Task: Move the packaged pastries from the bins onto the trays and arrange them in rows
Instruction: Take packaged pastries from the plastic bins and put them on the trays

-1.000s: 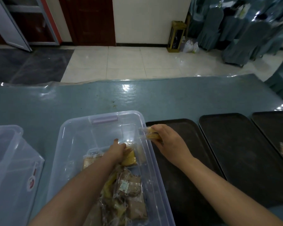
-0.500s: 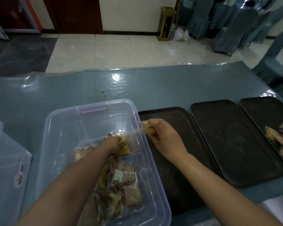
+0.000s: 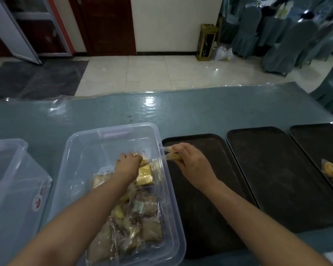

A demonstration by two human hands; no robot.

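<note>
- Here, the left hand [image 3: 127, 163] reaches inside a clear bin [image 3: 81, 169], fingers curled around a yellow wrapped pastry [image 3: 140, 160].
- The right hand [image 3: 190, 162] pinches another packaged pastry [image 3: 171, 155] above the nearest dark tray [image 3: 200, 143].

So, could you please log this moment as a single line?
left hand: grips pastry in clear bin | right hand: holds packaged pastry over nearest tray | trays mostly bare

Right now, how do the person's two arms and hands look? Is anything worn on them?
Both forearms are bare up to the picture's lower edge: no sleeves show. The left hand and the right hand wear no gloves. No watch, bracelet or ring is visible on the sides that show.
</note>
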